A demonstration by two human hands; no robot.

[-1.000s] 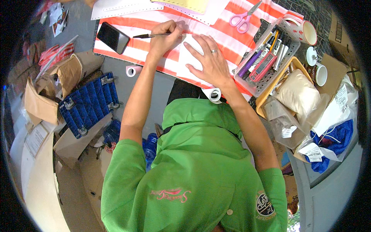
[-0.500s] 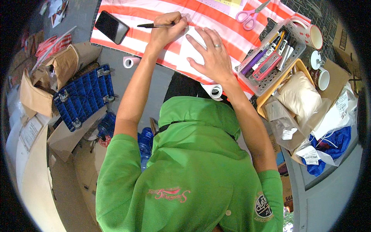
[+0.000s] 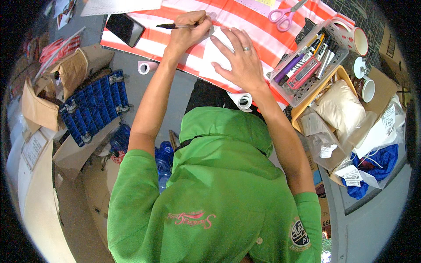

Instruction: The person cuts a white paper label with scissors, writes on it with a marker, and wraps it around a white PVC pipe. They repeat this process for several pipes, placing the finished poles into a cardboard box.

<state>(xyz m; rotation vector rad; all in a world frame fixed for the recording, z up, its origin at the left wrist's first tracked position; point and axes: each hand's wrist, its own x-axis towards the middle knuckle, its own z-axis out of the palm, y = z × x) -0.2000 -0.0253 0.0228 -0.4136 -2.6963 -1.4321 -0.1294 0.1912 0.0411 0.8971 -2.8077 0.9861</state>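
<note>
My left hand (image 3: 188, 34) is closed around a dark pen (image 3: 165, 26), its tip end hidden inside the fist. That fist rests at the upper left edge of a small white sheet of paper (image 3: 208, 62). My right hand (image 3: 239, 57), with a ring on one finger, lies flat with fingers spread on the same paper. Any marks on the sheet are too faint to make out. Under both hands is a red-and-white striped table cover (image 3: 160, 46). A black phone (image 3: 125, 30) lies left of my left hand, and pink-handled scissors (image 3: 283, 18) lie beyond my right.
A clear plastic basket (image 3: 293, 99) of pens and a pink cutter stands to the right, beside a yellow tray (image 3: 299, 124). Behind them are several cups (image 3: 359, 41). A white sheet (image 3: 118, 6) shows at the far left. A blue wheeled platform (image 3: 93, 108) leans below left.
A white sheet has come into view at the far left, above the phone. My left hand has shifted very slightly with the pen; my right hand stays on the paper.
</note>
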